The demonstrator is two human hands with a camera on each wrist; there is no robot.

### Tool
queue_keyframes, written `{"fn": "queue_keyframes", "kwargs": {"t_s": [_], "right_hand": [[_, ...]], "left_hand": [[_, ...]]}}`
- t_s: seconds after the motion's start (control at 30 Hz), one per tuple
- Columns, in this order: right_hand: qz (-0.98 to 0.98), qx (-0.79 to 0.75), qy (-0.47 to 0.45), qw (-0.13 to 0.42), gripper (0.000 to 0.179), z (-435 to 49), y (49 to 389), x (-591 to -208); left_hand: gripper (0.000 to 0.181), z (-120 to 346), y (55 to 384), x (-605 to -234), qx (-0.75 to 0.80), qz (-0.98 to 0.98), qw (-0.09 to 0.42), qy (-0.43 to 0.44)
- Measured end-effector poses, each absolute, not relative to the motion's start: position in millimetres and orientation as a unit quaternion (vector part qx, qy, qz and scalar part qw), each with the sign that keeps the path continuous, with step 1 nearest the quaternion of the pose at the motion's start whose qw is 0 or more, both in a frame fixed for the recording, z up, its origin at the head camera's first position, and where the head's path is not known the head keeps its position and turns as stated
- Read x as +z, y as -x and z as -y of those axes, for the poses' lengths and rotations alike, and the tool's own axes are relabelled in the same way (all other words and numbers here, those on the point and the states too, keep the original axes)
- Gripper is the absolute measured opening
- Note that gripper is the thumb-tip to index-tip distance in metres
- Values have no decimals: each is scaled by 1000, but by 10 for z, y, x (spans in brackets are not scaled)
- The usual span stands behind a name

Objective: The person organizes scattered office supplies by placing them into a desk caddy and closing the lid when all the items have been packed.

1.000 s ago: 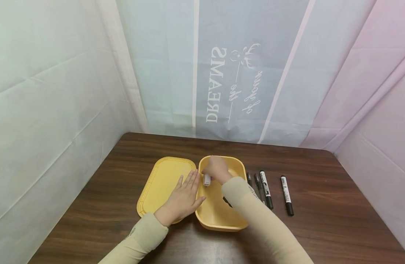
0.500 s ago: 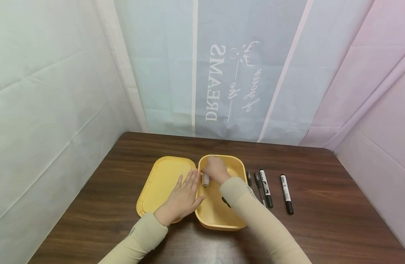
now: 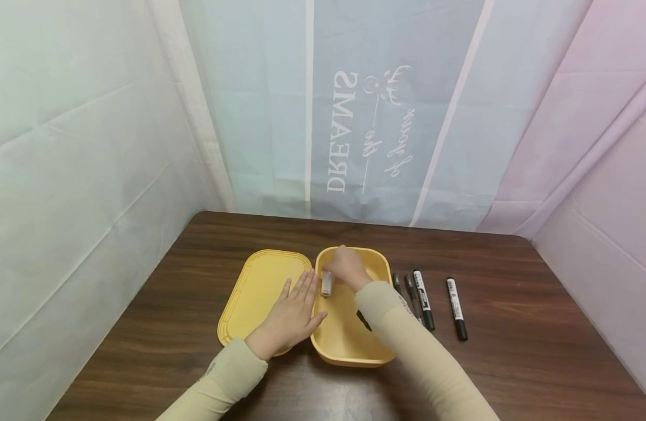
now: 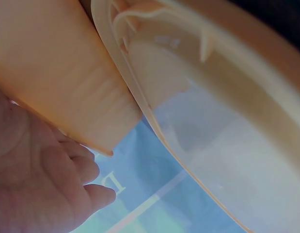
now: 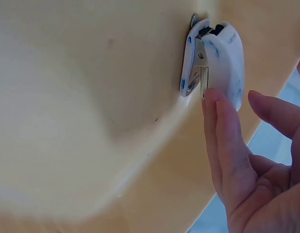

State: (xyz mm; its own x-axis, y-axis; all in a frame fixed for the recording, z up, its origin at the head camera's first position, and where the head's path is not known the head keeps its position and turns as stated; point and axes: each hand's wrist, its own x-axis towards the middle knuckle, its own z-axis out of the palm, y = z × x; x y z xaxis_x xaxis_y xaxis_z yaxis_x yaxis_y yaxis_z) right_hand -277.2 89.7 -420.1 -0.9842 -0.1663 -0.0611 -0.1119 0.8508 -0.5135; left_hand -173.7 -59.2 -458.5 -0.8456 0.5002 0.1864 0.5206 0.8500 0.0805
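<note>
A small white stapler (image 3: 327, 283) with blue marks lies in the yellow box (image 3: 349, 351), against its left wall, in the head view. My right hand (image 3: 346, 268) reaches into the box just behind it. In the right wrist view, the straight fingertips (image 5: 215, 97) touch one end of the stapler (image 5: 227, 63), and the thumb stands apart from it. My left hand (image 3: 291, 316) lies with straight fingers along the box's left wall, its wrist over the yellow lid (image 3: 260, 292). In the left wrist view the palm (image 4: 38, 170) is beside the box wall (image 4: 57, 73).
To the right of the box lie two slim dark pens (image 3: 411, 289) and a white marker (image 3: 422, 289) with black ends. Farther right is another such marker (image 3: 456, 307). A dark item (image 3: 362, 320) shows beside the right sleeve. A printed curtain (image 3: 365, 146) hangs behind the table.
My right hand has shifted slightly back, and more of the stapler shows in front of it. The left hand, lid and box look unchanged.
</note>
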Motion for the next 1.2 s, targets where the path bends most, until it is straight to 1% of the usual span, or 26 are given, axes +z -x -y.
{"fn": "queue_keyframes", "kwargs": {"t_s": [0.2,0.37,0.6,0.73,0.8,0.93,1.03,1.1,1.2], "right_hand": [[-936,-336,54,92,20,-995,2815,-4186],[-886,-444,21,129,19,-1067,2882,-4170],[-784,-579,-26,221,22,-1170,2937,-4075],[-731,-631,-32,257,17,-1209,2966,-4042],[-701,-659,-39,272,18,-1233,2975,-4025],[-650,-699,-42,294,31,-1299,3000,-3997],[-626,-719,-42,299,39,-1361,3019,-3982],[-612,-731,-45,299,38,-1410,3025,-3969],[-595,-747,-49,292,25,-1503,3029,-3935]], "left_hand": [[72,592,1734,-4563,-66,960,71,262],[72,613,1772,-4536,-75,960,56,264],[71,657,1819,-4505,-81,956,61,275],[72,669,1838,-4492,-87,957,54,273],[72,666,1837,-4488,-86,957,53,273],[72,662,1837,-4477,-84,957,53,272],[72,660,1836,-4470,-82,958,52,270],[72,660,1834,-4471,-84,958,51,268],[72,657,1833,-4466,-85,959,48,268]]}}
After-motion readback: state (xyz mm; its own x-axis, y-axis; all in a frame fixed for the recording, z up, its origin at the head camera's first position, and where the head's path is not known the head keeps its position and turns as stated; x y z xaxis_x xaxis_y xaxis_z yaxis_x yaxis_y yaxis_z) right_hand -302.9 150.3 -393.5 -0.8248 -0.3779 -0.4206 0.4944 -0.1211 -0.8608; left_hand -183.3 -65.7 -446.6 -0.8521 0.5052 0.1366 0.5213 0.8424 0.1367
